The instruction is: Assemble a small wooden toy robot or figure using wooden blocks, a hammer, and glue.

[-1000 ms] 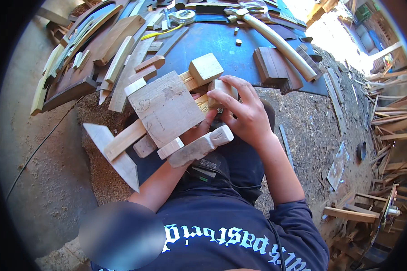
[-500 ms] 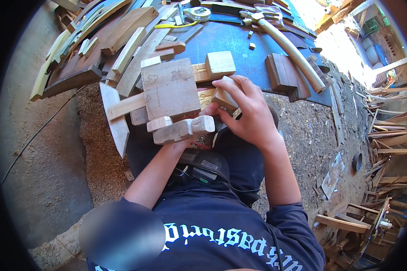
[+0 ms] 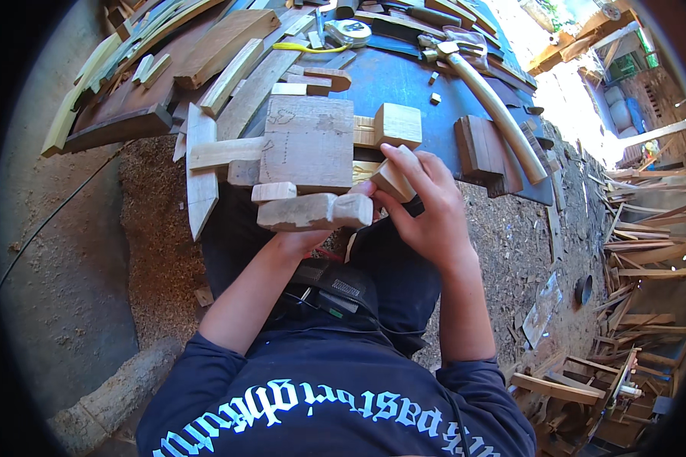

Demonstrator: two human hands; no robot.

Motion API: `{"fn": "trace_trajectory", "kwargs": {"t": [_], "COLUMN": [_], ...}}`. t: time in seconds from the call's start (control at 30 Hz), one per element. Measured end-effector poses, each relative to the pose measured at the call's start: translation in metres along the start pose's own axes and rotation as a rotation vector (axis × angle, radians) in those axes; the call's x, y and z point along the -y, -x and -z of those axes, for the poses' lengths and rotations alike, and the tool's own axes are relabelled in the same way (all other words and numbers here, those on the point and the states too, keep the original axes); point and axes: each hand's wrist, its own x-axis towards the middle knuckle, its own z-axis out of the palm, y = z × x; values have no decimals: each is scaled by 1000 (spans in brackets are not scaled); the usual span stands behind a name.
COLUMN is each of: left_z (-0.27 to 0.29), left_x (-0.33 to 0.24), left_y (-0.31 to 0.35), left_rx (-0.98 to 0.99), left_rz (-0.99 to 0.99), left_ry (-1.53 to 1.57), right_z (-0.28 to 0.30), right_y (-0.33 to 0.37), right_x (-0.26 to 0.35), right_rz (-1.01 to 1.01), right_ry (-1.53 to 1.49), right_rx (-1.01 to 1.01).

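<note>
A wooden figure (image 3: 309,145) made of joined pieces lies above my lap at the bench edge. It has a square block body, a pale pointed crosspiece (image 3: 201,171) on a short bar at its left, and a chunky wooden arm (image 3: 305,213) along its near side. My left hand (image 3: 301,241) supports it from beneath; most of those fingers are hidden, with one fingertip showing at the right end. My right hand (image 3: 434,206) grips a small wooden block (image 3: 394,181) between thumb and fingers, against a peg on the body's right side. A matching block (image 3: 398,126) sits on the other peg.
On the blue bench top (image 3: 381,80) lie a hammer (image 3: 495,107), dark wood blocks (image 3: 480,148) and a tape measure (image 3: 348,32). Wood offcuts (image 3: 225,46) pile up at the far left. Scrap wood (image 3: 655,236) is heaped at the right.
The view has shifted, and the figure now appears slightly farther right and more level. Both hands keep their places on it, the right still gripping the small block.
</note>
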Motion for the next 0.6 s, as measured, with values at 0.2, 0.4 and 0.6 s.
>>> {"fn": "trace_trajectory", "kwargs": {"t": [0.2,0.4,0.6], "left_z": [-17,-15,41], "left_x": [3,-7,-17], "left_y": [2,4,29], "left_rx": [-26,84,197], "left_rz": [-147,-106,-143], "left_ry": [-167,-43,-343], "right_z": [1,-3,-7], "right_y": [3,-7,-7], "right_x": [2,-2,3], "right_rz": [52,55,51], "right_ry": [125,28,27], "right_rx": [24,-15,-13]}}
